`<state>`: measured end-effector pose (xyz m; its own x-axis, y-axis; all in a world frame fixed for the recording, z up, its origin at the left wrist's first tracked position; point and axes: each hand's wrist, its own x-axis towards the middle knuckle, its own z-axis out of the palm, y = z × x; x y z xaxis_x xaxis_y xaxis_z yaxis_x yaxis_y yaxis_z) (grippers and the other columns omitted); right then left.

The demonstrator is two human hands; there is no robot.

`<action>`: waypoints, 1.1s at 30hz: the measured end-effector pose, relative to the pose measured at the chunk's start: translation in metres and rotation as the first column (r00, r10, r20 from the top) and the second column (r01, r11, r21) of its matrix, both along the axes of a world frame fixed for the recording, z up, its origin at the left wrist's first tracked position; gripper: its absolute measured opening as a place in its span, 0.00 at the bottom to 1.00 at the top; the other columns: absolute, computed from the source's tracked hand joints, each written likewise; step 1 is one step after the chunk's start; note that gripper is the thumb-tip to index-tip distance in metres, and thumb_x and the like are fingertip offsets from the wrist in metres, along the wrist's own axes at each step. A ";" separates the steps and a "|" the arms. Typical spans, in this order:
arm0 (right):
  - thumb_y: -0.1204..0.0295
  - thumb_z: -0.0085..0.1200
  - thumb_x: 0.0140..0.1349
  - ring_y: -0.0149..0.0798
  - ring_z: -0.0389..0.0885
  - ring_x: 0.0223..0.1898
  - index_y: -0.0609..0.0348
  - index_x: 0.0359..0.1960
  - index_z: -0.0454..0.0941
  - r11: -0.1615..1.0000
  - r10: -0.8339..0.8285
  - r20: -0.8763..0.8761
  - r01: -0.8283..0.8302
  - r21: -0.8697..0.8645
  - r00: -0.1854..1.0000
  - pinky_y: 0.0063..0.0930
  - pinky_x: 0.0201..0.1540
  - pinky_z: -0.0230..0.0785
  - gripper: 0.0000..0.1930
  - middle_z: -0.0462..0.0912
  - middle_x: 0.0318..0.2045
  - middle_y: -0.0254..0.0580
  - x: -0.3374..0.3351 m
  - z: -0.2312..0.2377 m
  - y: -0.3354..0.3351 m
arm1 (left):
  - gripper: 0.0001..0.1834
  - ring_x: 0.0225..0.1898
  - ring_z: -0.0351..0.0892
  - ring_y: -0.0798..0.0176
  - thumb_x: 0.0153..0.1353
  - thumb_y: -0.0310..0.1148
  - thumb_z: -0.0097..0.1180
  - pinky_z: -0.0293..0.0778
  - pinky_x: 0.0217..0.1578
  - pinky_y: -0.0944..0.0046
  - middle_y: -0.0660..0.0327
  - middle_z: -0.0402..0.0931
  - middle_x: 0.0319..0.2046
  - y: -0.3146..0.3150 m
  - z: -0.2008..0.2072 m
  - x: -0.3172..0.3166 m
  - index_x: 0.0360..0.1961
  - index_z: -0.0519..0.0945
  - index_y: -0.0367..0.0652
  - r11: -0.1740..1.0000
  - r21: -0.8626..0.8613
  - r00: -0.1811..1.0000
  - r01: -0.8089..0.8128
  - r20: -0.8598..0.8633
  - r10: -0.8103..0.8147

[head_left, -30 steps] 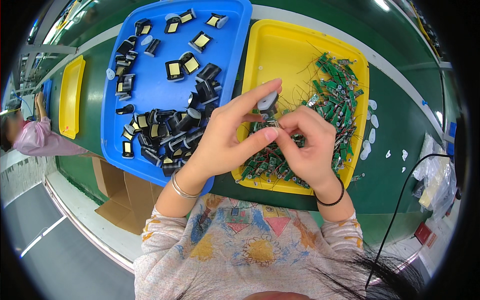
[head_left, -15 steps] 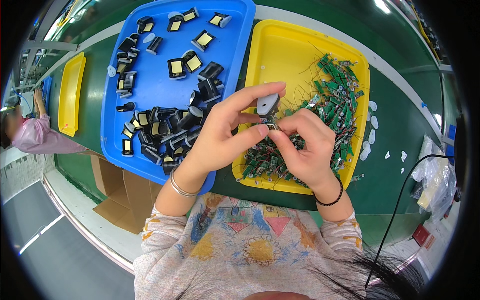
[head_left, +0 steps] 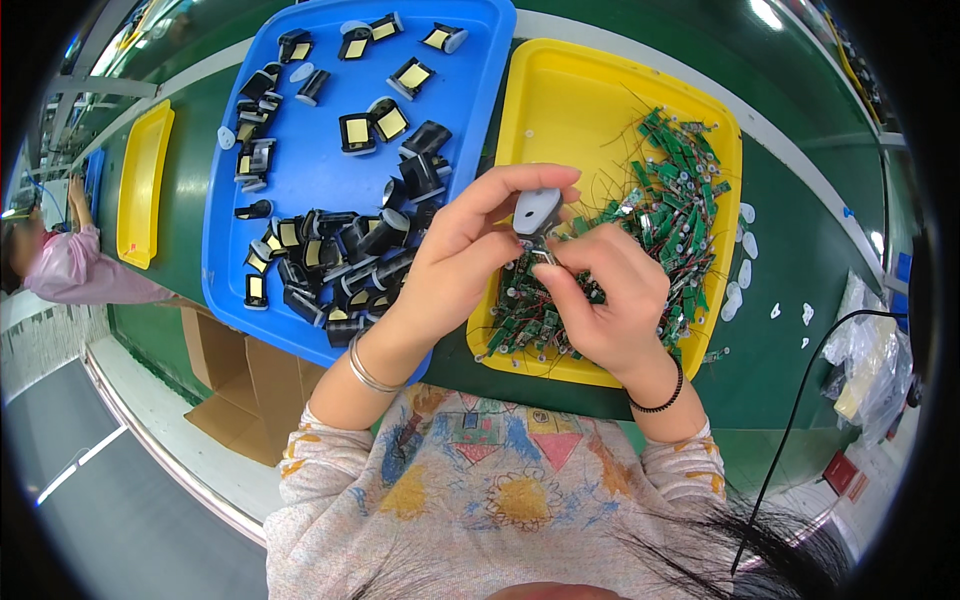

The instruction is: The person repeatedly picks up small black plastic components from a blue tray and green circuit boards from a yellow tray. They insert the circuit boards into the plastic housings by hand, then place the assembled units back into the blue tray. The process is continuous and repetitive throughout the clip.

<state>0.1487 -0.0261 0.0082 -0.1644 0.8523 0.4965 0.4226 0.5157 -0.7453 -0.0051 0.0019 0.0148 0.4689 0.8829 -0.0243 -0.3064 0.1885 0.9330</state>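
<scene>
The black housing [head_left: 541, 223] sits between my two hands, its grey oval cap [head_left: 537, 209] facing up, with one dark hole in it. My left hand [head_left: 455, 252] holds it, fingers curled over the far side and thumb bent in on the near side. My right hand [head_left: 615, 295] is drawn narrow, thumb and forefinger pinching a small piece [head_left: 542, 257] at the housing's near end; it is too small for me to tell exactly what it is.

Beneath both hands, and reaching out past the right one, lies a yellow tray [head_left: 575, 115] with a heap of green circuit boards [head_left: 672, 225] and their thin wires. Left of my left hand is a blue tray [head_left: 300, 180] of more black housings [head_left: 380, 237], crowded closest to my wrist and scattered farther off; several show pale yellow squares.

Right of my right hand, beyond the yellow tray, grey oval pieces [head_left: 744, 273] lie on the green bench [head_left: 800, 245], and clear plastic bags [head_left: 870, 350] farther out. Well off to the left of my left hand are another yellow tray, a narrow one [head_left: 145, 190], and a co-worker in pink [head_left: 88, 270].
</scene>
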 end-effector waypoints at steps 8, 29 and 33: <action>0.79 0.59 0.46 0.31 0.73 0.19 0.61 0.23 0.74 0.977 0.063 -0.187 -0.099 -0.190 0.980 0.22 0.22 0.64 0.05 0.73 0.19 0.37 0.005 0.004 0.001 | 0.28 0.49 0.69 0.61 0.47 0.29 0.55 0.63 0.52 0.61 0.54 0.70 0.47 -0.005 0.009 0.001 0.51 0.67 0.33 0.994 0.086 0.997 -0.067 -0.035 0.071; 0.79 0.56 0.45 0.37 0.78 0.27 0.62 0.27 0.76 0.961 0.107 -0.004 -0.105 -0.254 0.994 0.25 0.31 0.69 0.06 0.78 0.25 0.42 0.005 0.024 0.029 | 0.36 0.50 0.70 0.58 0.42 0.29 0.65 0.64 0.53 0.61 0.54 0.70 0.50 0.009 -0.002 -0.017 0.55 0.65 0.35 0.823 0.559 0.853 -0.098 -0.380 0.359; 0.77 0.54 0.48 0.40 0.78 0.29 0.60 0.30 0.76 0.999 -0.030 0.420 0.014 0.041 0.907 0.28 0.32 0.69 0.06 0.78 0.27 0.42 0.029 0.005 0.112 | 0.28 0.58 0.57 0.45 0.47 0.38 0.62 0.56 0.56 0.53 0.52 0.65 0.54 0.034 -0.011 -0.046 0.50 0.69 0.42 0.638 0.770 0.435 0.005 -0.576 0.692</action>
<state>0.1781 0.0854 0.0135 -0.3463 0.8407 0.4164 0.7038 0.5263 -0.4772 -0.0511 0.0359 0.0038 0.1862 0.8961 0.4028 0.7079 -0.4067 0.5774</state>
